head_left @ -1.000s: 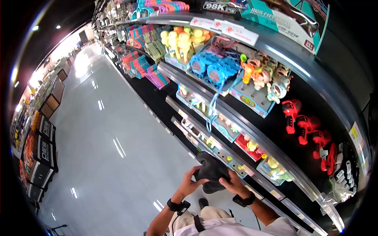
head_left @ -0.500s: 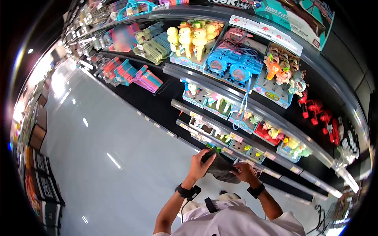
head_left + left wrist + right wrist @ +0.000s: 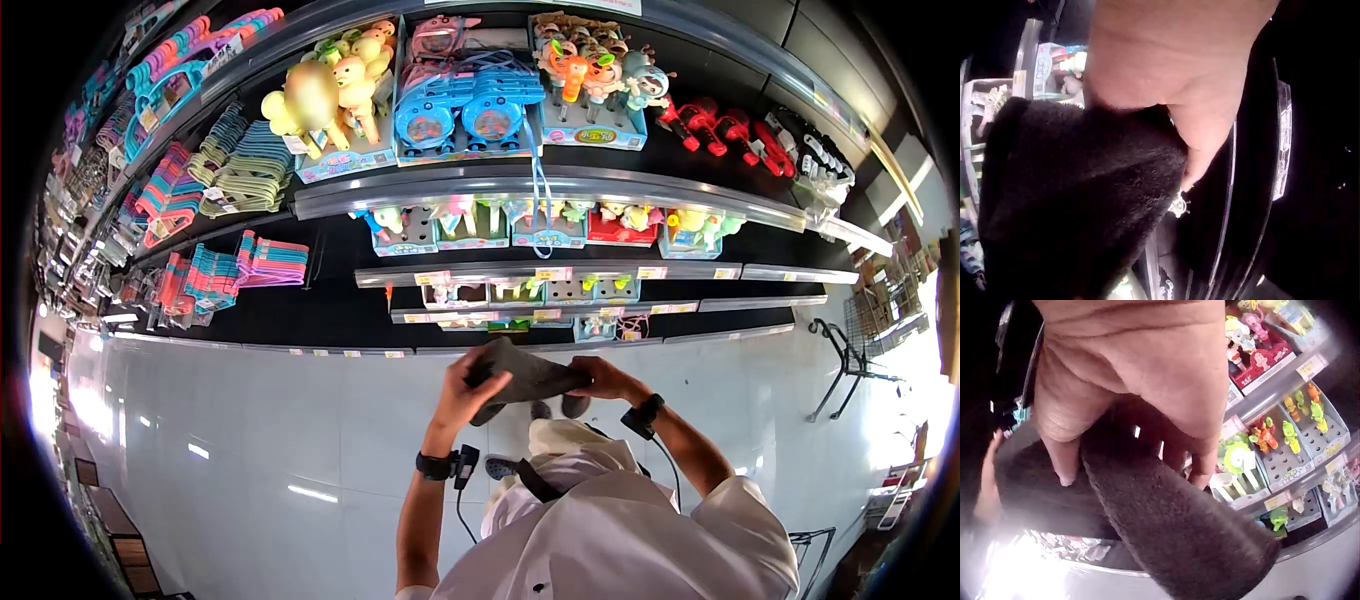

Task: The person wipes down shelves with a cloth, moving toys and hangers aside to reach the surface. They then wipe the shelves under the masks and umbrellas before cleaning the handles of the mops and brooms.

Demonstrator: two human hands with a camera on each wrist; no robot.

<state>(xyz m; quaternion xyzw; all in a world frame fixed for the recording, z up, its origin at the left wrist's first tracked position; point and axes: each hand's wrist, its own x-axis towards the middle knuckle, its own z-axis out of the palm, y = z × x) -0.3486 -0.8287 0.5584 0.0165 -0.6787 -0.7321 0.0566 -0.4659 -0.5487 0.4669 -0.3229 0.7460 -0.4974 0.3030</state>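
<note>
A dark grey cloth [image 3: 535, 376] is stretched between both hands in front of the body, above the floor. At its left end the left hand [image 3: 463, 392] grips it, thumb on the near side; in the left wrist view the cloth [image 3: 1079, 187] hangs from that hand [image 3: 1166, 69], its fingertips mostly hidden. The right hand [image 3: 607, 380] pinches the other end. Seen from the right wrist, the thumb and fingers of the right hand [image 3: 1135, 381] hold the folded fabric [image 3: 1179, 519], and a flap spreads out below them.
Shelves [image 3: 560, 185] of boxed toys cross the view ahead. Blue toys [image 3: 460, 110], yellow figures [image 3: 350, 95] and red toys [image 3: 715, 128] stand on the upper shelf, with hangers [image 3: 250, 170] at the left. A black metal stand [image 3: 850, 360] is at the right on the pale floor [image 3: 290, 430].
The view has swung round to face the shelves squarely. The cloth, bunched between the hands at first, is now drawn out sideways, and the hands are farther apart.
</note>
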